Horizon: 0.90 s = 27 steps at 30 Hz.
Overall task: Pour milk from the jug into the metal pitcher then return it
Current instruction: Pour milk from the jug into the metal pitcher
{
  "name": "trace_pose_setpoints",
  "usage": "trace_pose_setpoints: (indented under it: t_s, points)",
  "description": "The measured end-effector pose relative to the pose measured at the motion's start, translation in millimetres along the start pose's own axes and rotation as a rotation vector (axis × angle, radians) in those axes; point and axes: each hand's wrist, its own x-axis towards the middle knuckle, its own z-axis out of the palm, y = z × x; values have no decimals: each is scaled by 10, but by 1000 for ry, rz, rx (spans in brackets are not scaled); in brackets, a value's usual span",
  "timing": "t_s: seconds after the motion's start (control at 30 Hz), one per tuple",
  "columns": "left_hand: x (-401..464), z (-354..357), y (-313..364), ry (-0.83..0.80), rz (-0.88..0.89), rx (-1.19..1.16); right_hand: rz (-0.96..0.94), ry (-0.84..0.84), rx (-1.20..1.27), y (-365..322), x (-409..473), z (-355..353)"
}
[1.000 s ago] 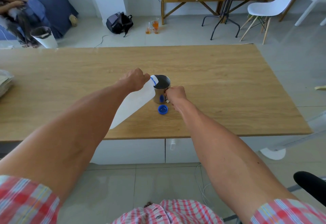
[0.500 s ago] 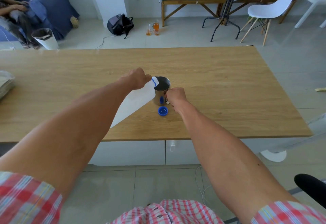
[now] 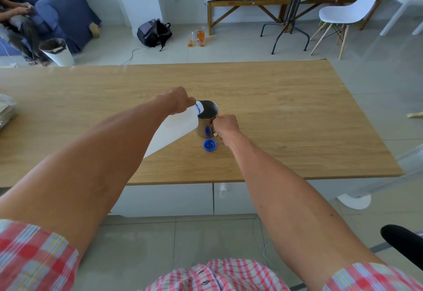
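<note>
The left hand (image 3: pixel 177 99) is wrapping its fingers tight around the neck end of the jug (image 3: pixel 174 130), which is tipping steeply with its blue-ringed mouth sitting right over the left rim of the metal pitcher (image 3: pixel 207 119). The right hand (image 3: pixel 225 126) is curling closed on the pitcher's handle at the near right side, pinning it to the table (image 3: pixel 297 119) around the middle of the wood.

What's worrying me: the spout is only just clearing the rim, so any wobble is likely sending milk down the outside wall and onto the table. The jug is also looking pretty full and heavy (most of its body is hanging out to the near left, unsupported), so a glug could be surging past the far rim. I can't tell how full the pitcher is getting, and overfilling is a real risk. The blue cap (image 3: pixel 210 145) is lying open-side up just near of the pitcher, so a splash could be landing in it.

Labels or writing: nothing readable anywhere; the jug is showing plain white.
</note>
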Motion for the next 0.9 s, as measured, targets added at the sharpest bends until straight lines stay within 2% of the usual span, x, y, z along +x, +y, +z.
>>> trace_pose_setpoints:
  t_s: [0.9]
  points:
    - [-62, -83, 67, -56, -27, 3, -5, -26, 13, -14, -23, -25]
